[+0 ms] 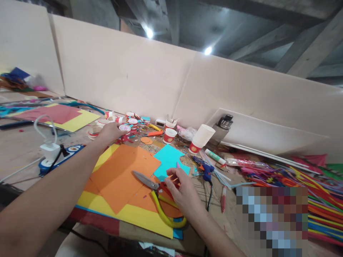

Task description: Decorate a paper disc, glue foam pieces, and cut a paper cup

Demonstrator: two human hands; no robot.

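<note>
Orange sheet [118,178]: plain, bright. Yellow sheet [139,219] & cyan sheet [168,157]: also plain. Scissors [154,186] had silver blades, yellow & red handles. Small cup [124,128] showed a white top w/ pinkish marks. Glue gun [207,173] was blue. Strands [324,214] ran 4+ colours, incl. red, yellow, blue, green. Wall panels [134,71] were off-white.
</note>
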